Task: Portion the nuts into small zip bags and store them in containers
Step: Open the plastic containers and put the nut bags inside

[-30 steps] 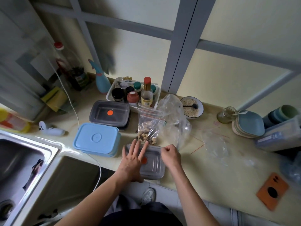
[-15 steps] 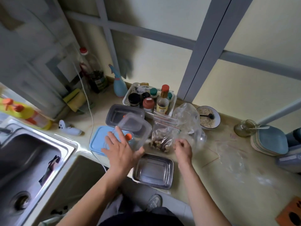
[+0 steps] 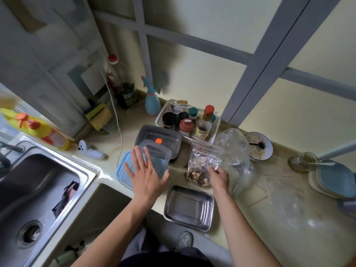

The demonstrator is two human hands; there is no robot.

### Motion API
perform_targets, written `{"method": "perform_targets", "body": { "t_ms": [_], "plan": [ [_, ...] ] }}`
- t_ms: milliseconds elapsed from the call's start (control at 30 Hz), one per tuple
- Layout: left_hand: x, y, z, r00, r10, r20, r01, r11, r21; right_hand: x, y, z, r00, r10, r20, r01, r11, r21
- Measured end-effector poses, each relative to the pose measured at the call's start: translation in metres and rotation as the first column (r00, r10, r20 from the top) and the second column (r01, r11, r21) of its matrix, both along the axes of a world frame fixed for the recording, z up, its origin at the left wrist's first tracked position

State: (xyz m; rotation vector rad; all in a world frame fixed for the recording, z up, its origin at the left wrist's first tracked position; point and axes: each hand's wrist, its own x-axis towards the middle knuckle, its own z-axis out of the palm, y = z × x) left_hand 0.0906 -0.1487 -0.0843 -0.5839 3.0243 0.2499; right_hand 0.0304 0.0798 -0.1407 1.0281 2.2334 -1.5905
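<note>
Broadly, the counter (image 3: 240, 224) carries everything, with a steel sink (image 3: 38, 189) set into its left end. Along the back edge stand a white basket (image 3: 160, 116) of bottles and jars, a dark bottle with a red cap (image 3: 121, 87) and a blue spray bottle (image 3: 152, 101). A stack of plates (image 3: 333, 180) sits at the right edge, with a glass jar (image 3: 302, 162) and a bowl of grain (image 3: 258, 146) beside it toward the back. Loose clear plastic (image 3: 237, 151) is heaped next to the bowl. A grey lidded container (image 3: 159, 135) lies in front of the basket, and a blue-lidded container (image 3: 123, 170) sits nearer the sink. An open steel container (image 3: 188, 208) rests at the front edge, with nothing in it. The zip bag of nuts (image 3: 204, 164) stands just behind that container, its nuts gathered at the bottom. A clear lid (image 3: 156, 158) lies on top of the blue-lidded container. The left hand (image 3: 144, 176) lies flat on that lid, fingers straight and spread. The right hand (image 3: 218, 177) pinches the lower right part of the zip bag with curled fingers.
</note>
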Motion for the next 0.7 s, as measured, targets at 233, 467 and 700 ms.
{"method": "perform_targets", "body": {
  "t_ms": [233,467,700],
  "plan": [
    [0.006,0.057,0.026,0.845,-0.451,-0.288,0.499,0.859,0.118,0.025,-0.001,0.024,0.973,0.108,-0.203,-0.119,0.992,-0.044],
    [0.018,0.101,0.007,0.983,0.116,0.144,-0.185,0.579,0.794,0.067,-0.006,0.035,0.987,0.008,-0.159,0.001,0.998,0.059],
    [0.044,0.099,-0.02,0.953,0.245,0.179,-0.293,0.592,0.751,0.099,-0.011,0.016,0.995,-0.06,-0.086,0.036,0.967,-0.253]
  ]
}}
